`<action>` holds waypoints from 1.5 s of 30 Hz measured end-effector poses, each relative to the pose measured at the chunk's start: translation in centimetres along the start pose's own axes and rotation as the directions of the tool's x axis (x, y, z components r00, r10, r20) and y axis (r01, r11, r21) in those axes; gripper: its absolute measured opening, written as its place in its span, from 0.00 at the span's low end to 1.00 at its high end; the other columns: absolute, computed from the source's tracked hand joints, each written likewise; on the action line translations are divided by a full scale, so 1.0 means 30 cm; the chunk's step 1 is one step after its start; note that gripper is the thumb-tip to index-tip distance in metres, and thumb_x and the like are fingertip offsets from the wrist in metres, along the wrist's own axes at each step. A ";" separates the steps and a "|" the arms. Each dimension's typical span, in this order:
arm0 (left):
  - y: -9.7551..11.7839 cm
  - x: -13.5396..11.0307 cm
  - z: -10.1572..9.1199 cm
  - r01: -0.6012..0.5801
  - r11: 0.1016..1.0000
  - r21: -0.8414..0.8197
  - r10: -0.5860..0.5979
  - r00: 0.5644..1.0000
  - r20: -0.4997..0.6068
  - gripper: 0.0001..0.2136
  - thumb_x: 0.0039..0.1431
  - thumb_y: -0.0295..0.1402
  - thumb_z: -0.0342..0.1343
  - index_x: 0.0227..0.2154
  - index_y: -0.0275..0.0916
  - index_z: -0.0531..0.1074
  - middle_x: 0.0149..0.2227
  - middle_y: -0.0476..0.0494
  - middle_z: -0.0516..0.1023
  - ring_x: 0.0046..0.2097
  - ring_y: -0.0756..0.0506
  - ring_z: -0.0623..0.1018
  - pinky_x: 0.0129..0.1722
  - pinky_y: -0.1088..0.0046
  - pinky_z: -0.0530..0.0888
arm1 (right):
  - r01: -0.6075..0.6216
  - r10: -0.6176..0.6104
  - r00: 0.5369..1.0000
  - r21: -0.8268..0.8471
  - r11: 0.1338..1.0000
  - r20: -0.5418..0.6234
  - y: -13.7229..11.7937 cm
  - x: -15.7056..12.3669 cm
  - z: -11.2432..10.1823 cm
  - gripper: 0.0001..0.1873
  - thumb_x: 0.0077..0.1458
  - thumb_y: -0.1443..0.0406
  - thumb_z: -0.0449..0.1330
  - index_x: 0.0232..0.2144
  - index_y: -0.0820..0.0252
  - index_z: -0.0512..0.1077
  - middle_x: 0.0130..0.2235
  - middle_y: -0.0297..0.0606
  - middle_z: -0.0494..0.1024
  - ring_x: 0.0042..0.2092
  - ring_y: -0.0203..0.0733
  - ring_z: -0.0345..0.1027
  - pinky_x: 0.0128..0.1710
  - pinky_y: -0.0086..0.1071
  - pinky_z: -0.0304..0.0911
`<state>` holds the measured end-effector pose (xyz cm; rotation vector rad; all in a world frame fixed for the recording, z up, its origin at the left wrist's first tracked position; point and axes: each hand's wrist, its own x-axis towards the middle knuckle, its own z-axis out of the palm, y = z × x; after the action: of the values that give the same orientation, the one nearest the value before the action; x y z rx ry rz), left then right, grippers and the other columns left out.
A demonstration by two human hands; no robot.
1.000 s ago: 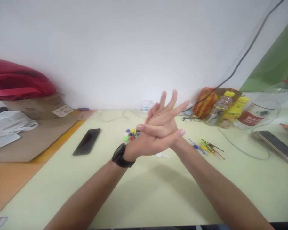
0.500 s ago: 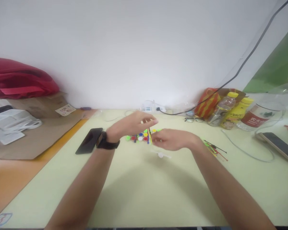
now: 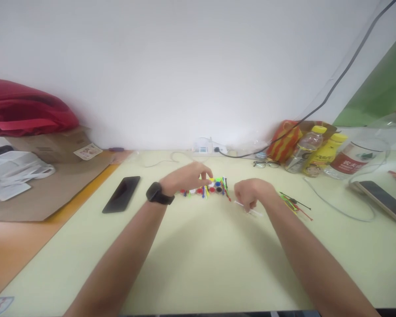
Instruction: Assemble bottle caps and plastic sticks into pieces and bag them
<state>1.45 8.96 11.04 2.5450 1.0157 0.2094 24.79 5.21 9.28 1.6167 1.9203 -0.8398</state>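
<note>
My left hand (image 3: 190, 177), with a black watch on its wrist, reaches over a row of small round pots with coloured tops (image 3: 212, 189). Its fingers are bent and parted at the pots, partly covering them; I see nothing held between them. Thin coloured strips (image 3: 203, 192) lie across or among the pots. To the right of the row, my right hand (image 3: 253, 191) is closed with its fingertips down at a thin white strip (image 3: 255, 213) just above or on the table. The fingers hide the strip's middle.
Several coloured strips (image 3: 295, 204) lie beside my right forearm. A black phone (image 3: 122, 194) is at left, another phone (image 3: 383, 203) at right. Bottles (image 3: 326, 156), glasses (image 3: 266, 164) and a cable (image 3: 343, 211) sit at the right; a cardboard box (image 3: 59, 147) stands at far left.
My right hand has moved right, away from the pots, and now pinches the white strip that lay in front of them. My left hand has shifted right and slightly lower over the pots.
</note>
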 end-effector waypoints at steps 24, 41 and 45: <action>-0.029 0.075 0.178 0.031 0.981 0.193 -0.042 0.998 0.052 0.06 0.57 0.34 0.60 0.35 0.40 0.79 0.35 0.41 0.80 0.33 0.43 0.78 0.30 0.70 0.66 | 0.115 -0.095 0.972 0.081 0.990 -0.214 -0.005 0.095 0.009 0.07 0.44 0.63 0.66 0.25 0.60 0.72 0.30 0.40 0.78 0.31 0.44 0.73 0.29 0.33 0.62; 0.142 -0.056 0.195 -0.156 0.984 0.083 0.146 0.982 0.121 0.04 0.59 0.33 0.59 0.36 0.41 0.77 0.40 0.41 0.79 0.42 0.41 0.78 0.35 0.69 0.70 | 0.358 -0.163 0.802 0.243 0.902 -0.574 0.101 -0.028 0.026 0.09 0.52 0.63 0.56 0.22 0.58 0.64 0.27 0.36 0.76 0.30 0.39 0.69 0.28 0.30 0.56; 0.134 -0.129 0.253 -0.189 0.982 0.014 0.187 0.977 0.097 0.05 0.64 0.32 0.56 0.37 0.40 0.77 0.38 0.42 0.80 0.41 0.43 0.79 0.40 0.69 0.71 | 0.578 -0.272 0.778 0.473 0.666 -0.567 0.113 -0.033 0.164 0.05 0.50 0.65 0.57 0.24 0.58 0.66 0.27 0.36 0.78 0.31 0.40 0.74 0.31 0.30 0.63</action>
<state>3.26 1.37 5.78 2.6451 0.7457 0.1270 28.20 1.36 6.10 1.8519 2.6317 -1.5618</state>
